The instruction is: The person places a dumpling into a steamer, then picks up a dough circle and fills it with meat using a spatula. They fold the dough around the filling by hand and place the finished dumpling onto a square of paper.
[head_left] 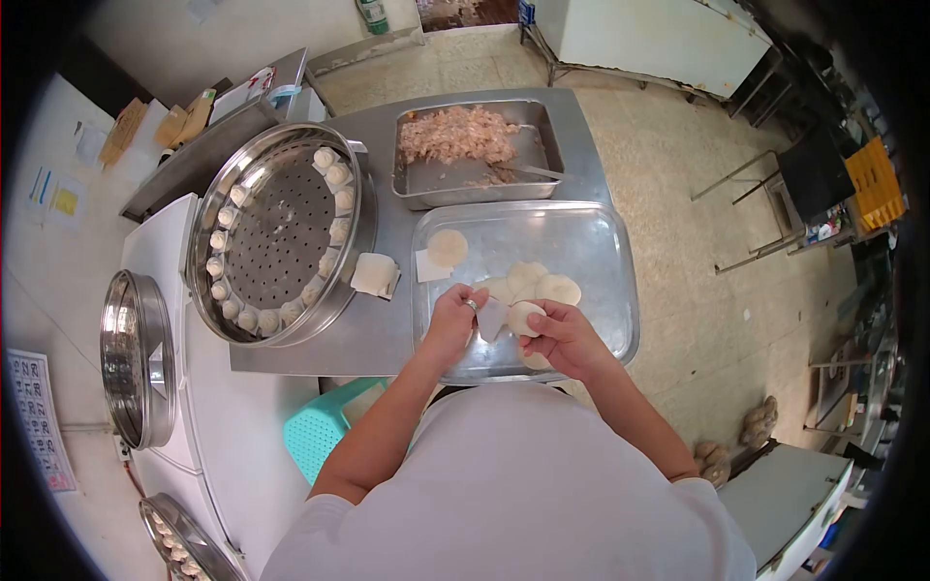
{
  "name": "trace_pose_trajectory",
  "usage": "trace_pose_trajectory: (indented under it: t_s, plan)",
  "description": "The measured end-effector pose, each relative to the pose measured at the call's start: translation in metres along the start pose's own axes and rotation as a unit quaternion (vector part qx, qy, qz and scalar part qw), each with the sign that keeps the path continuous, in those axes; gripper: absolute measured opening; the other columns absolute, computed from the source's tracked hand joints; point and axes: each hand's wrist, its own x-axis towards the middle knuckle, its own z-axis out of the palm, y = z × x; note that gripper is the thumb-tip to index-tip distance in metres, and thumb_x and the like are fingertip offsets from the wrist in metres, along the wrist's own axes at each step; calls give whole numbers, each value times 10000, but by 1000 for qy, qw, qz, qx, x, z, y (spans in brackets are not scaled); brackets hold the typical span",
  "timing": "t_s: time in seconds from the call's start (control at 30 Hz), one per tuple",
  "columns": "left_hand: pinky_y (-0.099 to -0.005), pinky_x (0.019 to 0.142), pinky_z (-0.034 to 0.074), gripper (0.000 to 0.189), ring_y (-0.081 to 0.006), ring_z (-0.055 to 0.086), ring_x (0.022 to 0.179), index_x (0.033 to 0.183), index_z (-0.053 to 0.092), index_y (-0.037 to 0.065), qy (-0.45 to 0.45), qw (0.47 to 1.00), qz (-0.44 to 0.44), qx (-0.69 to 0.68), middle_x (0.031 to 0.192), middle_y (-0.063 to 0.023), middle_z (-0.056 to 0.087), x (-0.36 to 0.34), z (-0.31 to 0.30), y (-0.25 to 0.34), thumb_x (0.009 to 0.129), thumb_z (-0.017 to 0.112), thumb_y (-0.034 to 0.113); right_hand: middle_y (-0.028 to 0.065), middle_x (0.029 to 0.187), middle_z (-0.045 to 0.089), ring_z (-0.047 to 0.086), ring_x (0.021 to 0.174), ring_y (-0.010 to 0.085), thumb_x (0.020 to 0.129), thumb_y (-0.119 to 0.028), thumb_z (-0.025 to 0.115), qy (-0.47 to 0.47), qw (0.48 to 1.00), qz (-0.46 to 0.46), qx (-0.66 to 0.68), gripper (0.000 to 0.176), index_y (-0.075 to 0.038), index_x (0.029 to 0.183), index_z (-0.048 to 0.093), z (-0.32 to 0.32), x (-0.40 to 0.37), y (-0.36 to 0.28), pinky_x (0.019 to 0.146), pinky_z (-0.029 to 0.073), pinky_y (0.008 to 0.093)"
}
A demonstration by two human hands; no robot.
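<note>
My left hand (452,324), with a ring on one finger, pinches a small white paper square (491,321) over the metal tray (620,290). In my right hand (570,341) is a round pale piece of dough (524,318), held between thumb and fingers close beside the paper. Behind my hands, several flat dough rounds (558,289) overlap on the tray. Another dough round (448,248) lies partly on a paper square (429,267) at the tray's left side. A stack of paper squares (375,274) sits on the table left of the tray.
A perforated steamer tray (281,228) at left carries a ring of filled buns (339,174) along its wall. Beyond the tray, a deep pan (475,197) contains minced filling (460,136) and a utensil (528,170). A turquoise stool (318,436) stands below the table's front edge.
</note>
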Motion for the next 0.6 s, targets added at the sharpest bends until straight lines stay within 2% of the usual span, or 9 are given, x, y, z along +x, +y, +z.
trace_pose_trajectory:
  t_s: [0.07,0.17,0.27,0.4,0.6]
  plan:
    - [-309,759,530,194,-149,649,868,1053,604,42,-8,1000,5,12,974,-60,679,-1,2,-1,1048,623,235,107,1121,683,676,851,168,1011,-183,676,-3,1000,1,2,407,66,1324,597,3,4,3,746,576,301]
    - [-279,653,504,188,-121,641,799,1013,606,42,-11,999,39,-15,915,-63,705,-8,8,1,1025,668,219,115,1098,691,679,840,170,1002,-178,688,16,1000,8,-7,421,70,1329,593,8,4,2,719,573,306]
    - [-330,772,547,172,-149,658,873,1020,600,61,-41,999,4,-6,987,-64,691,-11,4,2,1035,645,226,118,1057,701,682,820,173,1000,-173,688,8,1000,19,-13,414,74,1320,599,7,6,3,687,564,301]
    - [-324,811,557,170,-156,669,904,1028,599,59,-54,993,-27,-105,1000,-55,686,-13,1,0,1028,658,218,115,1029,709,687,805,170,1001,-173,684,-7,1000,20,-17,398,78,1302,610,8,9,2,668,559,291]
    - [-303,842,551,200,-146,655,997,1121,616,51,-121,976,-69,-168,1034,-47,678,-22,-1,12,1019,675,213,116,1031,711,690,810,164,999,-172,685,-17,1000,18,-5,396,86,1290,609,10,10,0,667,561,287]
